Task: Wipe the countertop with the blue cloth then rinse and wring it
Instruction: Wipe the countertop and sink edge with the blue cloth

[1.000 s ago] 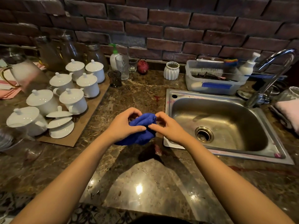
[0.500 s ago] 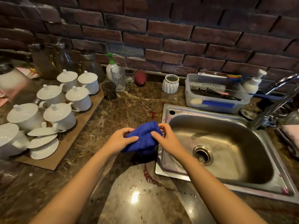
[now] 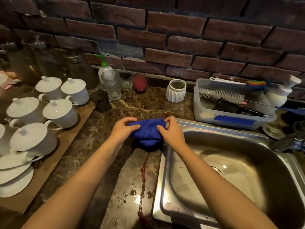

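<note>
— Both hands have carried the blue cloth [image 3: 147,132] farther back along the countertop [image 3: 140,104]?
— Yes, stretching it wider. Now the left hand [image 3: 123,129] pinches its left end, the right hand [image 3: 171,131] its right end (thumbs in front, fingers curled behind). It sags between them, just beside the sink [image 3: 160,187] and its left rim, beyond a red streak [image 3: 143,176].

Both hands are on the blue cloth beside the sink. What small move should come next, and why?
Probably press the blue cloth down and draw it toward the near edge. The left hand and right hand pinch it bunched up by the sink rim, and a red streak with droplets lies unwiped on the countertop below it.
</note>
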